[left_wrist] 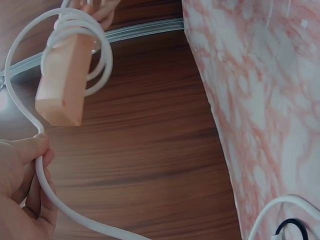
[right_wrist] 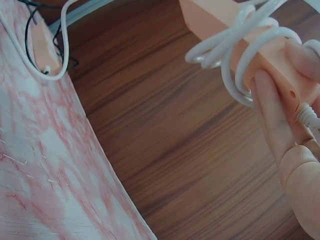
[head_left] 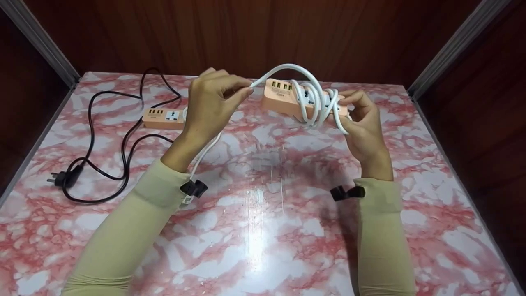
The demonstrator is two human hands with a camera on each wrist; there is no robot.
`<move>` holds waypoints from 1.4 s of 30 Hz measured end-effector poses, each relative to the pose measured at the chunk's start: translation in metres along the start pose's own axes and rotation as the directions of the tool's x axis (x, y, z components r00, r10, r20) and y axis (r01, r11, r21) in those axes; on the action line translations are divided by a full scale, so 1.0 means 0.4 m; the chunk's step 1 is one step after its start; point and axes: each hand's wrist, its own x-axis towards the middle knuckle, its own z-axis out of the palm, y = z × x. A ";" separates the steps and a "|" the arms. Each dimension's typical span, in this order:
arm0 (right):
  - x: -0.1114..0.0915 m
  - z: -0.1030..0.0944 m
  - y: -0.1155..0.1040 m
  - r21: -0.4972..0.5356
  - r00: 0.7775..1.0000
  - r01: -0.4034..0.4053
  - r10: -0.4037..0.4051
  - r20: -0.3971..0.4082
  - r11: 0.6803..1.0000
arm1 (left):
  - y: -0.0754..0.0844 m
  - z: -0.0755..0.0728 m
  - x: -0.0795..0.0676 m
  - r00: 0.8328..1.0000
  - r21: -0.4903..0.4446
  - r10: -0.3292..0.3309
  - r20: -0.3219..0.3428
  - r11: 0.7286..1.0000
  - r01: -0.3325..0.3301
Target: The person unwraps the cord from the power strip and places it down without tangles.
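The peach power strip (head_left: 287, 100) is held clear of the surface, near its far edge, with several loops of its white cord (head_left: 314, 102) wound around the body. The right hand (head_left: 361, 119) grips the strip at its cord end, fingers curled round the casing and over the loops. The left hand (head_left: 213, 100) pinches the free run of cord between thumb and fingertips, from where it arcs over to the strip. In judgement, the strip is a light, rigid plastic block, best held across its narrow sides; the cord is springy and smooth, and loops may slip off unless kept taut. A second peach strip (head_left: 164, 118) lies on the surface to the left, with a black cord (head_left: 123, 152) trailing to a plug (head_left: 61, 179). The surface (head_left: 263, 230) is glossy pink-and-white marble pattern, enclosed by dark wood panelling (head_left: 246, 33).
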 end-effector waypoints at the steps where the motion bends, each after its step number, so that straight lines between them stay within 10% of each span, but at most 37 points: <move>1: 0.000 0.000 0.000 -0.007 1.000 -0.001 0.001 -0.006 1.000 | 0.004 -0.002 0.000 1.000 -0.001 0.008 -0.006 1.000 -0.008; 23: 0.005 0.002 0.000 0.067 0.993 -0.034 0.041 -0.115 0.997 | 0.025 -0.051 -0.040 0.992 -0.050 0.121 0.031 0.992 -0.119; 42: 0.006 0.005 -0.001 0.082 0.990 -0.013 0.024 -0.137 0.997 | -0.047 -0.089 -0.163 0.949 -0.032 0.185 0.257 0.983 -0.183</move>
